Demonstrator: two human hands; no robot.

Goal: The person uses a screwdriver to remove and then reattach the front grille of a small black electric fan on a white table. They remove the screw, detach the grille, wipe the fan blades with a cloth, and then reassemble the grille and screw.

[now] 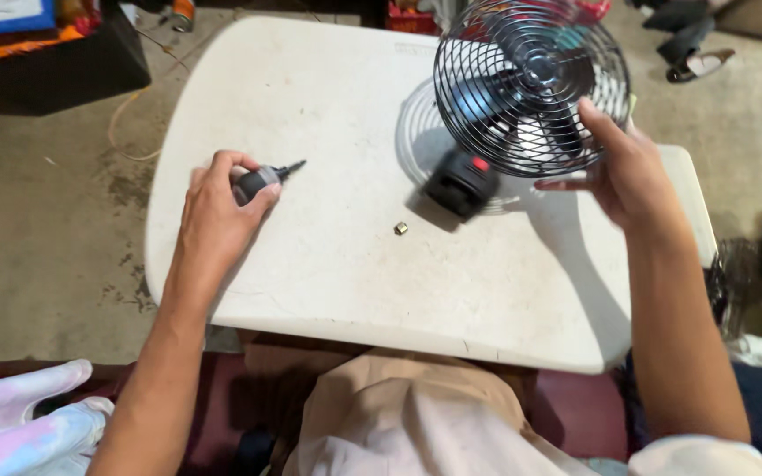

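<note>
A: Start at the fingers — what has the left hand (220,207) got?

B: It is curled round the dark handle of a small screwdriver (266,179). Thumb and fingers are closed on the grip, and the tip points away to the right, low over the white table (310,264). The heel of the hand rests on the tabletop.

A: And the right hand (623,167)?

B: Half open. The fingers are spread against the black wire guard of a small fan (526,84), thumb up on the rim, steadying it rather than clamping it. The fan is tipped up, its dark blades showing behind the guard, and its black base (462,183) with a red button hangs just above the table. The base looks blurred, so I'd judge the fan is being turned.

A: Anything loose?

B: A small brass-coloured nut (401,229) lies on the table between the two hands, near the base. Behind the fan a second, pale wire guard (416,132) lies flat.

A: So which step is this?

B: My reading — the fan is partly apart, and the hand is bringing it round to find a fastener. The next move calls for a firmer hold on the guard, and the screwdriver tip lined up square before any turn
</note>
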